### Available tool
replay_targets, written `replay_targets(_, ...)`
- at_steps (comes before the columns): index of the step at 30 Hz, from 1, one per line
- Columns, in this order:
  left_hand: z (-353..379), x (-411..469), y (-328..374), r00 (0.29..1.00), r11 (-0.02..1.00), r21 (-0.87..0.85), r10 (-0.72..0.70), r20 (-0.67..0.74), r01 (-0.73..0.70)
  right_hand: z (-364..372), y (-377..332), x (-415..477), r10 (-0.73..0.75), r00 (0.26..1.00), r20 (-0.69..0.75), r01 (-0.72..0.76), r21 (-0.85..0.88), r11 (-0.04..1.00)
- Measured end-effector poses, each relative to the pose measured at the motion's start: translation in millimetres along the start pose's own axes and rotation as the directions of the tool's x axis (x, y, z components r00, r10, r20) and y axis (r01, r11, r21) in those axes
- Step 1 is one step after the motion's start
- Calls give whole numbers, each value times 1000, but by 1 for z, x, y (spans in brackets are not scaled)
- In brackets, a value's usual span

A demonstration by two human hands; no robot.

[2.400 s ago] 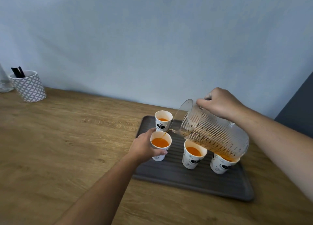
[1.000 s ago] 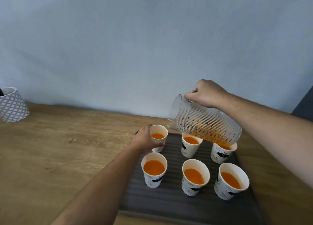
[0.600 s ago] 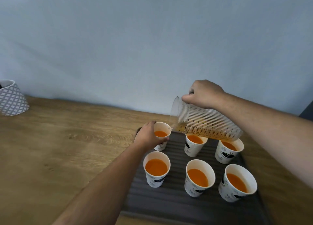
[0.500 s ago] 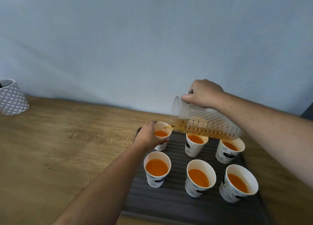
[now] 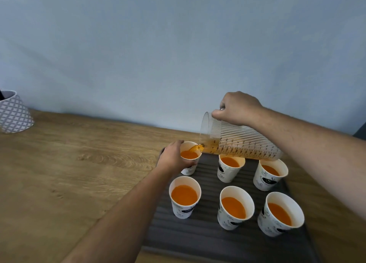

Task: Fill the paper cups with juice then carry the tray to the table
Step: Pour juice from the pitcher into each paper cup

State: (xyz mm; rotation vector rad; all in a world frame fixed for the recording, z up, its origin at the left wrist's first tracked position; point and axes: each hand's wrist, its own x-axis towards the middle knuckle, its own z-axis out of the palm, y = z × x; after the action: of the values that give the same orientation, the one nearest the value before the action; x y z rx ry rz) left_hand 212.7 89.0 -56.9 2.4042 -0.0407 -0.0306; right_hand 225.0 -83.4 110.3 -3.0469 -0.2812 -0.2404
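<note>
- Wooden counter [image 5: 79, 173]: fills the lower frame, under everything.
- Dark ribbed tray [image 5: 198, 239]: lower right, lying on the counter.
- Clear ribbed jug [image 5: 241, 144]: right of centre, tipped nearly flat, juice [image 5: 195, 148] streaming from its spout.
- Patterned pot [image 5: 13, 114]: left edge, on the counter.
- Your right hand [image 5: 237, 108]: fingers curled round the jug's top.
- Your left hand [image 5: 172, 159]: wrapped round the upper-left cup [image 5: 189, 170], which takes the stream.
- Five other cups [image 5: 227, 221]: upright on the tray, holding juice.

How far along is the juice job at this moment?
Five cups on the tray already hold juice. The right hand tips the pitcher, pouring into the back-left cup, which the left hand grips. Remaining: finish this cup, put the pitcher down, carry the tray.
</note>
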Motion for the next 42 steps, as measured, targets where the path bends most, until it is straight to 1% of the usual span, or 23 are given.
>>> replay_targets(4,-1,0,0,1000,1000,-13,3,1,-3,-1,2,0,9,1000,-6,-9,11,1000)
replay_targets(10,-5,-1,1,1000,1000,-17,4,24,-3,-6,14,-3,91,996,-19,-86,191,978)
replay_targets(15,-10,-4,3,1000,1000,-21,14,27,-14,-15,22,-8,127,990,-68,-101,296,950)
replay_targets(20,-17,-5,12,997,997,11,73,14,-73,-31,36,-18,168,979,-114,-117,363,925)
replay_targets(25,-10,-6,39,986,982,93,158,55,-163,-49,60,-37,221,966,-132,-148,417,897)
replay_targets(29,10,-6,62,969,951,201,217,116,-236,-53,80,-52,247,964,-102,-193,375,907)
replay_targets(35,38,-7,79,943,911,268,264,201,-313,-34,99,-67,224,974,-38,-211,225,951)
replay_targets(39,49,-5,80,938,898,292,278,207,-330,-23,100,-72,203,979,-30,-198,111,974)
replay_targets(42,53,-5,80,943,896,304,276,186,-322,-18,100,-72,178,983,-35,-175,68,982)
